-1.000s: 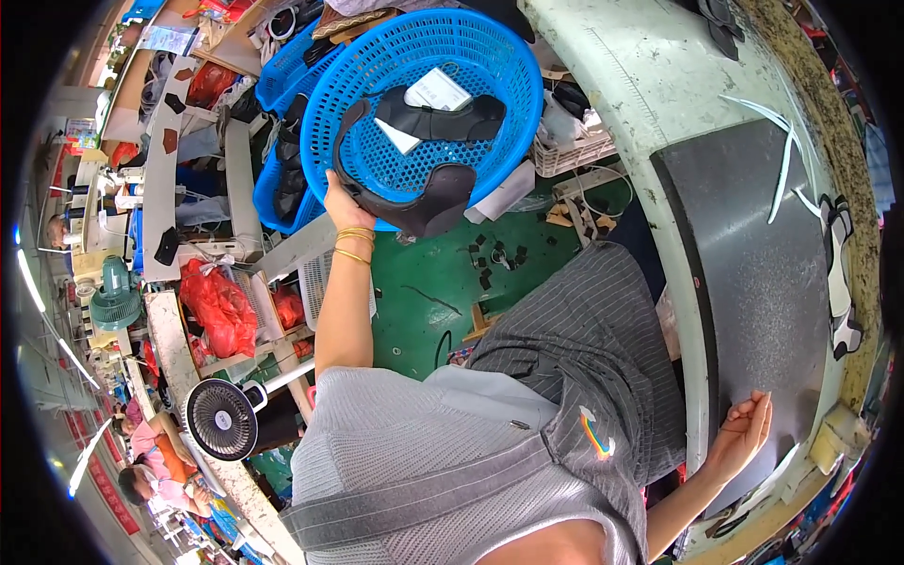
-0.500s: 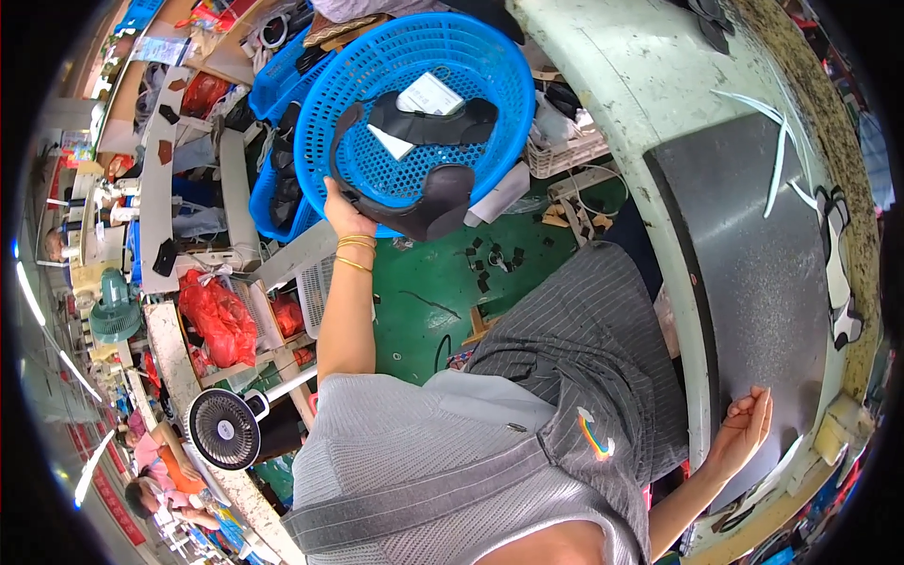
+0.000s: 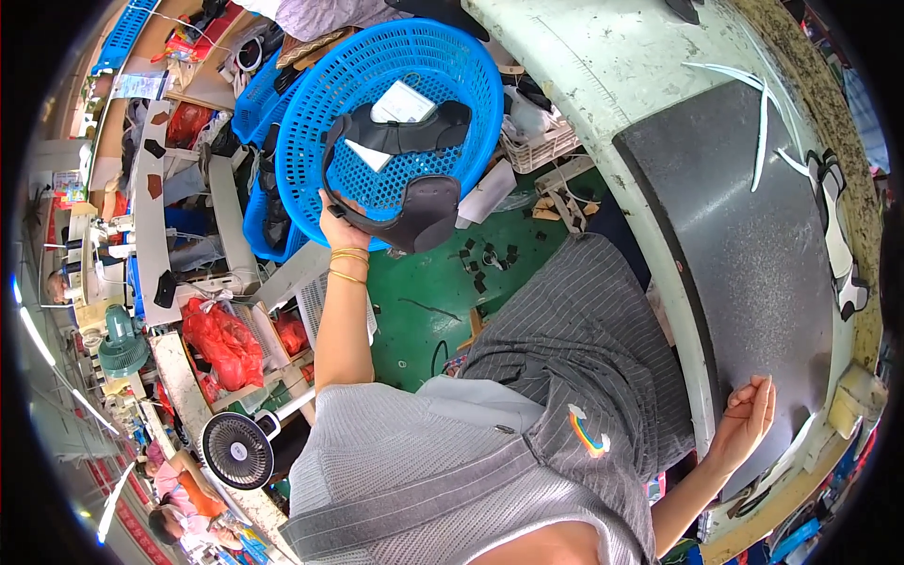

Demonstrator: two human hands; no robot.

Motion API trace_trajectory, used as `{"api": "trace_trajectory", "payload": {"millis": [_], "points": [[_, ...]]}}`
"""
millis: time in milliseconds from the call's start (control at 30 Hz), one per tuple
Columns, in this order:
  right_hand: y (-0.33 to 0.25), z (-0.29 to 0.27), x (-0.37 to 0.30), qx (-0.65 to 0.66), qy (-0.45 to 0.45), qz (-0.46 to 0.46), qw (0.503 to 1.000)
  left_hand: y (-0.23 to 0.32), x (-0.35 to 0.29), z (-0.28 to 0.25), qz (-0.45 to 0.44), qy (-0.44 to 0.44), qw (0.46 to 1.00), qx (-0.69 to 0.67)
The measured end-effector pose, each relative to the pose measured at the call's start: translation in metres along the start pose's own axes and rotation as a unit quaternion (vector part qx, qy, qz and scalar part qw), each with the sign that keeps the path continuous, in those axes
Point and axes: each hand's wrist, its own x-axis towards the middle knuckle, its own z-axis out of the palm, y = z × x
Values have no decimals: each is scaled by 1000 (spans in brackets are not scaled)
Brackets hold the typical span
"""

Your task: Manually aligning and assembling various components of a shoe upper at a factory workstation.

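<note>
The left hand (image 3: 341, 226) is gripping the black piece (image 3: 424, 217) by its narrow curved band, near the lower left rim of the basket (image 3: 299, 141). The band is curving up along the inside of that rim as seen from above, while the wide end is hanging over the rim's lower edge. Whether the left hand is also touching the basket, the view is not showing clearly. Gold bangles (image 3: 349, 266) are circling the left wrist.

Inside the blue basket, a second black piece (image 3: 414, 134) is lying across the middle, with a white card (image 3: 405, 102) showing above and below it.

The right hand (image 3: 747, 414) is holding its fingers curled in, tips drawn together, over the lower end of the dark mat (image 3: 734, 235); one cannot tell whether it is pinching anything or touching the mat.

The mat is covering much of the desk (image 3: 584, 75), its long side running near the desk edge closest to the person. White strips (image 3: 760, 141) are trailing over the mat's upper end, and a black-and-white piece (image 3: 836, 221) is lying by the desk's far edge. Dark scraps (image 3: 480, 264) are littering the green floor (image 3: 405, 339).
</note>
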Motion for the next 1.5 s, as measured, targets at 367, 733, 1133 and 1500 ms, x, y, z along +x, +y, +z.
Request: {"api": "trace_trajectory", "payload": {"millis": [367,733,1133,1500], "points": [[1,9,3,-3,22,-21,1000,3,-4,26,13,27,1000,1],[-1,21,-9,21,60,-12,998,8,-30,82,32,1,999,-34],[-4,22,-10,52,44,-15,998,6,-96,252,-1,-266,957,116],[-19,8,-2,-2,19,41,999,-75,-4,447,77,-403,885,221]]}}
